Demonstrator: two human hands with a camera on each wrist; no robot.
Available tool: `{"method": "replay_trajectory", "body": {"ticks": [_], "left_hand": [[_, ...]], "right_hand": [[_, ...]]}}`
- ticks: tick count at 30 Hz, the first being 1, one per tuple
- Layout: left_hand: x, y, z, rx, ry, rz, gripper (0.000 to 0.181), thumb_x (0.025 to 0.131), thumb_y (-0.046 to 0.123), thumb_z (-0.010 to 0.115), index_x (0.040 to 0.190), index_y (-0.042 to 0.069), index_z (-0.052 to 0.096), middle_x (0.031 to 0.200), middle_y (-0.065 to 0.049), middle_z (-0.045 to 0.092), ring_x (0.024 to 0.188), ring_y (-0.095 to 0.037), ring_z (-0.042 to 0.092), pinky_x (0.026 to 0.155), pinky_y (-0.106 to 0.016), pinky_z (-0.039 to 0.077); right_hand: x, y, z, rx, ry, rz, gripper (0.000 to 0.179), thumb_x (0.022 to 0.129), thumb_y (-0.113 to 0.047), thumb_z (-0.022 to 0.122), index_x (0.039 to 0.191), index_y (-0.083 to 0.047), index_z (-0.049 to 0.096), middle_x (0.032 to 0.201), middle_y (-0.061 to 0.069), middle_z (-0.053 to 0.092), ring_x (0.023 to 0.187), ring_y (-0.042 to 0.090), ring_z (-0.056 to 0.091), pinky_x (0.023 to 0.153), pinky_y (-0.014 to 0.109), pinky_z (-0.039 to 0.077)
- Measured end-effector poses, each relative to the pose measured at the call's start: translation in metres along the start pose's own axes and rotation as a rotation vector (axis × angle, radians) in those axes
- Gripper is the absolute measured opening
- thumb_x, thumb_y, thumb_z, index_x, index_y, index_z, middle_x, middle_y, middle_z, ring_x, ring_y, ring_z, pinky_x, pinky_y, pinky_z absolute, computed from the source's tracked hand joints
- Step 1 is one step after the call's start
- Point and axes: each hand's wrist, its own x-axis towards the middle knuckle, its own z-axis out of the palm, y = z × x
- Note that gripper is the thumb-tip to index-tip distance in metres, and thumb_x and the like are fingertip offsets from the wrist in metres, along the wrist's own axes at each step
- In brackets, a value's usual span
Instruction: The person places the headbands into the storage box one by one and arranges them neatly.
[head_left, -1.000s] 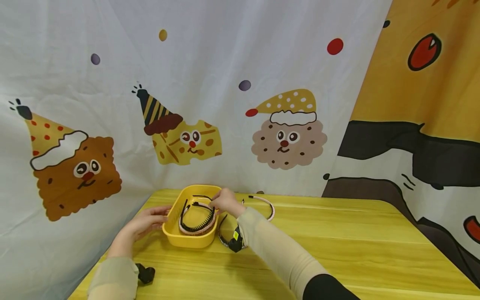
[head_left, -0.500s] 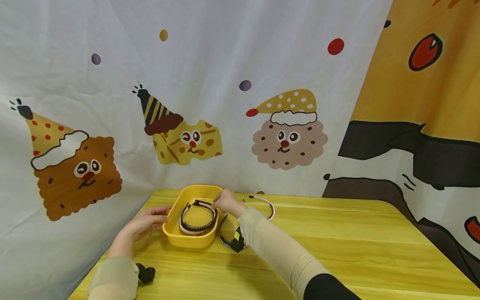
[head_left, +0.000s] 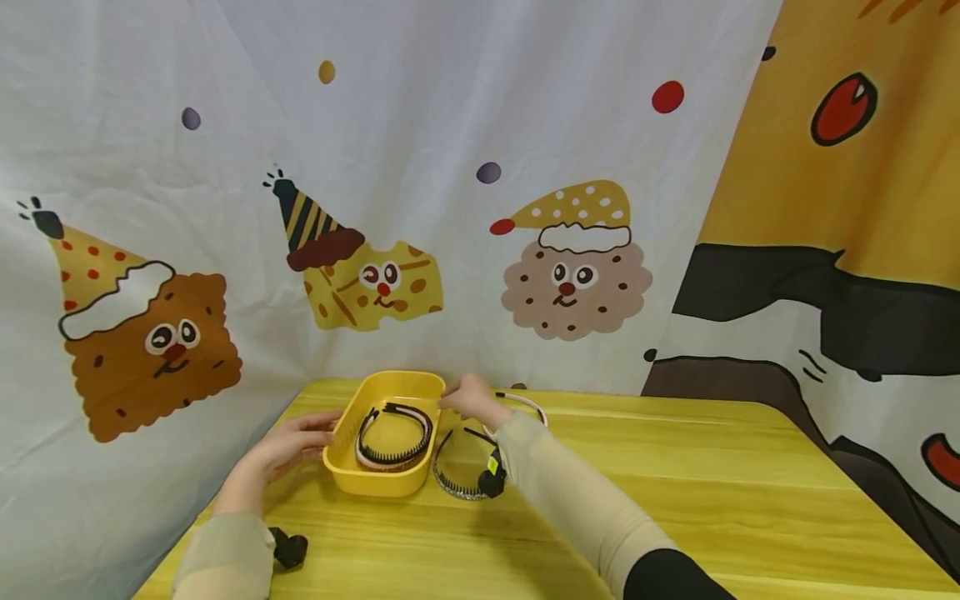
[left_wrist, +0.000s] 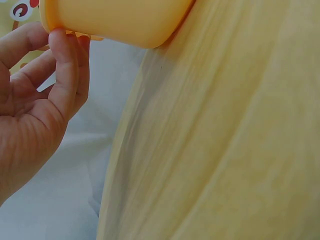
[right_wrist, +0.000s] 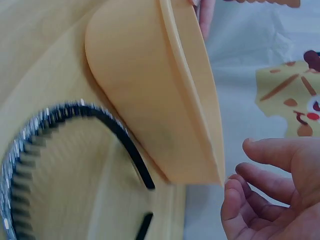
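Observation:
A yellow plastic basket [head_left: 378, 483] stands at the table's far left end. Inside it lie several headbands [head_left: 393, 456], black-toothed and pale pink, nested together. My left hand [head_left: 296, 442] holds the basket's left rim, its fingertips on the edge in the left wrist view [left_wrist: 42, 100]. Just outside the right rim hovers my right hand [head_left: 472, 398], fingers loosely bent and holding nothing. Below that hand, a glittery silver-and-black toothed headband [right_wrist: 65, 112] lies on the table beside the basket. A pink headband [head_left: 531, 404] lies behind the right wrist, partly hidden by the sleeve.
The yellow wood-grain table [head_left: 675, 483] extends to the right. A white curtain [head_left: 465, 350] printed with party-hat cookies and cheese hangs along its back and left edges. Each wrist carries a black camera [head_left: 288, 550].
The right hand lowered a black headband into the basket, let go of it and moved right, out over the rim. The left hand stayed at the basket's left rim.

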Motion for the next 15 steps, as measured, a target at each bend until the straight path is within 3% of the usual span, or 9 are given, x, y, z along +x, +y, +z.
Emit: {"method": "replay_trajectory", "body": {"ticks": [7, 15], "left_hand": [[0.0, 0.0, 0.001, 0.003, -0.008, -0.008, 0.062, 0.098, 0.01, 0.056, 0.149, -0.008, 0.025, 0.148, -0.035, 0.028, 0.121, -0.035, 0.052, 0.088, -0.035, 0.051], [0.0, -0.001, 0.0, 0.007, -0.011, -0.002, 0.063, 0.098, 0.011, 0.057, 0.149, -0.009, 0.025, 0.148, -0.034, 0.027, 0.119, -0.031, 0.054, 0.088, -0.034, 0.052]], "right_hand": [[-0.001, 0.015, -0.029, 0.015, 0.017, 0.025, 0.027, 0.089, -0.014, 0.07, 0.11, 0.003, 0.071, 0.11, 0.015, 0.067, 0.085, 0.031, 0.064, 0.071, 0.04, 0.056], [-0.008, 0.034, -0.065, 0.026, 0.045, 0.044, 0.028, 0.09, -0.017, 0.069, 0.111, 0.001, 0.072, 0.099, 0.013, 0.07, 0.059, 0.014, 0.049, 0.057, 0.029, 0.051]]}}
